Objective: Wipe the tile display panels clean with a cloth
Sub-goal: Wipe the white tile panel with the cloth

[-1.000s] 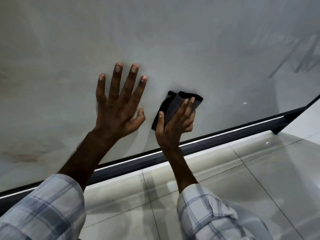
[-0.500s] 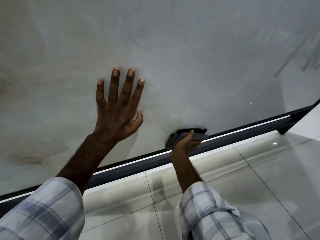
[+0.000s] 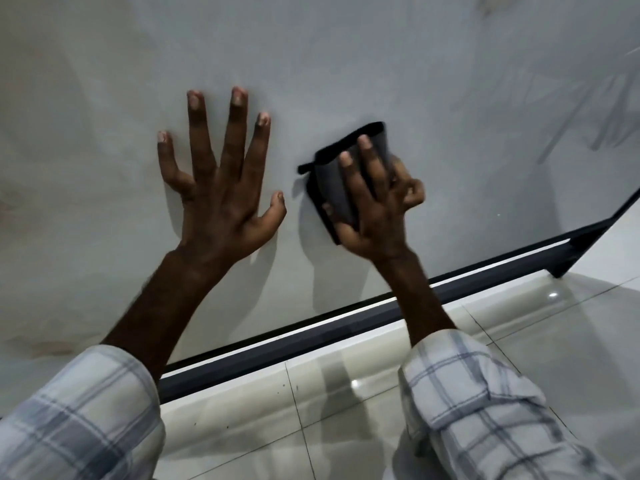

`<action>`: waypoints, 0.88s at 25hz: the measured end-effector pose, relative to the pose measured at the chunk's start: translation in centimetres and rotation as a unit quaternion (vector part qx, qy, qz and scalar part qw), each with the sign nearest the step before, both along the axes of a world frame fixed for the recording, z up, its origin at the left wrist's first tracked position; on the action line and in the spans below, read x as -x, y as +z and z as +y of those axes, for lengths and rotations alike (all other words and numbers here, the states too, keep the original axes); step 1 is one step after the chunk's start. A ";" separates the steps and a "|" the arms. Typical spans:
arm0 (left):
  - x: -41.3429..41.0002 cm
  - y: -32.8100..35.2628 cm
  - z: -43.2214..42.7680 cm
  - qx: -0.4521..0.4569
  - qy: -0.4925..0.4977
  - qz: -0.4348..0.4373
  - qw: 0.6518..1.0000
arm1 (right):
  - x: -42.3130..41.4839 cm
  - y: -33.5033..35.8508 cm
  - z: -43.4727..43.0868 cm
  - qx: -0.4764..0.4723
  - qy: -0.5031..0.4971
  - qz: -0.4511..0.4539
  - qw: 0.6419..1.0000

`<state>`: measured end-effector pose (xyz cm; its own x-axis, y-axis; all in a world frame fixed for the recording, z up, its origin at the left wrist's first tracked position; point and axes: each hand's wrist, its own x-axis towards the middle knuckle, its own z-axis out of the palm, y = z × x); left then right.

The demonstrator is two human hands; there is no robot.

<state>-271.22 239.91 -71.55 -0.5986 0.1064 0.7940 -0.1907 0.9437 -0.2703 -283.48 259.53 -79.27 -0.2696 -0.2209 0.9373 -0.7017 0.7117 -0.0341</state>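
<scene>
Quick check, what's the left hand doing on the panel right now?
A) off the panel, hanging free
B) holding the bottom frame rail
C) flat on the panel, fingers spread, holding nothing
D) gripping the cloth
C: the left hand lies flat on the panel with fingers spread and nothing in it; the cloth is under the right hand.

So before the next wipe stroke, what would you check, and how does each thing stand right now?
1. Cloth flat against the tile panel: ok.
2. Right hand has a grip on the cloth, thumb and fingers around it: ok.
3. Left hand spread flat, bracing the panel: ok.
4. Left hand apart from the cloth: ok.
5. Panel seated in its dark bottom rail: ok.
6. Wiped area clean: cannot tell.
</scene>
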 end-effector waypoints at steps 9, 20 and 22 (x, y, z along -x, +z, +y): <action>0.3 0.8 2.1 -0.062 -0.042 0.016 0.997 | -1.0 4.4 -1.7 0.147 -0.046 -0.076 0.985; 0.9 14.8 1.1 0.027 0.006 0.038 0.999 | 1.8 12.2 1.6 -0.004 0.025 0.074 0.997; 1.1 14.8 1.0 0.044 0.009 0.042 0.998 | 3.5 13.8 3.1 0.101 0.010 0.043 0.994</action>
<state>-272.31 240.95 -56.72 -0.5330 0.1680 0.8293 -0.2324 0.9133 -0.3344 -286.98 262.66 -65.51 -0.1836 -0.0307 0.9825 -0.7224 0.6821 -0.1137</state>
